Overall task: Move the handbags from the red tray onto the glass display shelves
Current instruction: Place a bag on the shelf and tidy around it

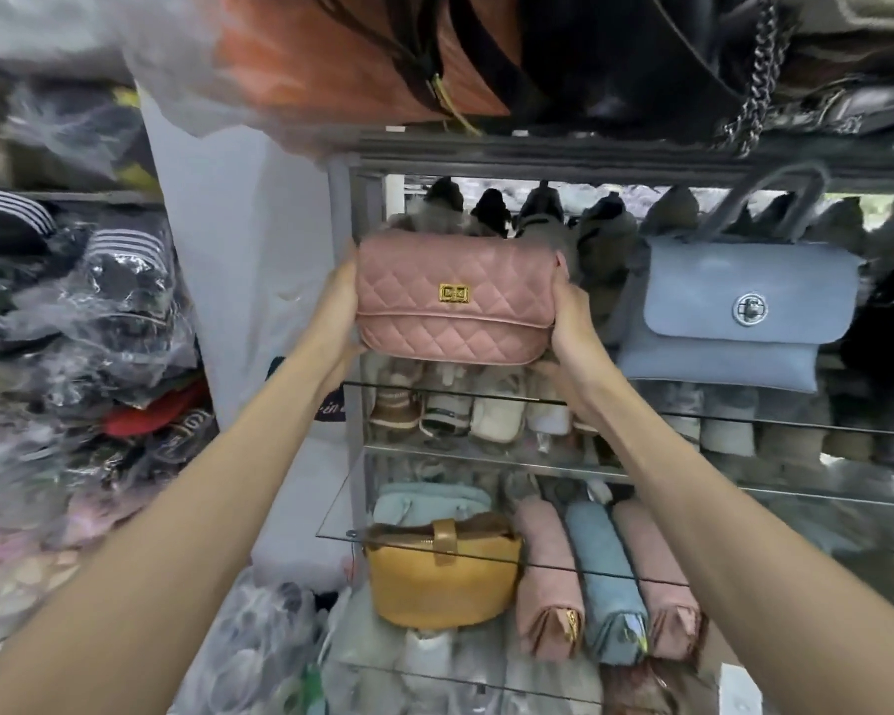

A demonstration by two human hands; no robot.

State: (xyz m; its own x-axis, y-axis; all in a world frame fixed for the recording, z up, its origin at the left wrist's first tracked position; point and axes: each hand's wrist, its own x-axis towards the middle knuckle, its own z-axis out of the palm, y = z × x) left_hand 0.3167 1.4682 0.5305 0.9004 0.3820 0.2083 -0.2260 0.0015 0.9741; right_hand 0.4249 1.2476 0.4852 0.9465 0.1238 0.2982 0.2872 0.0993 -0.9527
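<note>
A pink quilted handbag [455, 296] with a gold clasp is held upright in front of the shelving unit, just above the front edge of a glass shelf [744, 423]. My left hand [339, 312] grips its left end and my right hand [571, 332] grips its right end and lower corner. To the right, a light blue handbag [734, 312] with a silver turn lock stands on the same shelf level. The red tray is out of view.
Lower glass shelves hold a mustard yellow bag [442, 575] and pink and blue pouches [610, 575]. Slippers and shoes fill the shelves behind. Orange and black bags [486, 54] sit on top. Plastic-wrapped goods [73, 312] pile up at left.
</note>
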